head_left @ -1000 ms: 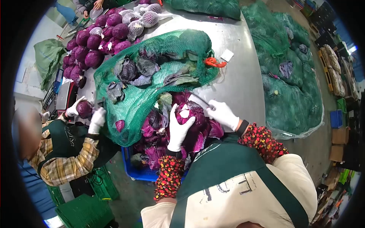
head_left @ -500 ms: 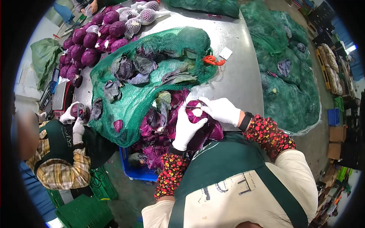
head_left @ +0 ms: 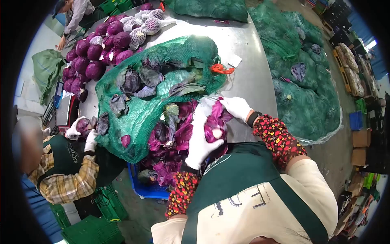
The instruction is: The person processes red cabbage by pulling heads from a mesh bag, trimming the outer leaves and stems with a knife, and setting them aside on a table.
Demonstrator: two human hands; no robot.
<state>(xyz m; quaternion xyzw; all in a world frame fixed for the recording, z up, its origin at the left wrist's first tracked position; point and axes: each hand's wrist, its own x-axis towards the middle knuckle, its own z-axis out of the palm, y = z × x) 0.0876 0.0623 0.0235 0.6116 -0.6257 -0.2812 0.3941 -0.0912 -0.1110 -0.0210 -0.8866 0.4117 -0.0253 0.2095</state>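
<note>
My left hand (head_left: 199,142), in a white glove, is wrapped round a red cabbage (head_left: 214,129) whose pale cut stem end faces up. My right hand (head_left: 236,108), also gloved, is closed at the cabbage's upper right. From its fingers a thin knife blade (head_left: 210,97) points left; the handle is hidden in the glove. A loose purple leaf (head_left: 218,109) stands up from the cabbage beside the right fingertips. Beneath my hands, torn purple leaves (head_left: 162,166) fill a blue crate (head_left: 138,187). Just beyond lies a green mesh sack (head_left: 142,110) with dull outer leaves on it.
Several red cabbages (head_left: 95,53) are piled at the table's far left, some in white foam nets (head_left: 152,26). A co-worker (head_left: 69,171) on the left holds another cabbage. Filled green sacks (head_left: 304,93) stand to the right of the metal table (head_left: 256,81).
My right hand has moved up and away from the stem end, and a leaf now stands loose there. My left hand has tilted the cabbage. Another person leans into view at the far left.
</note>
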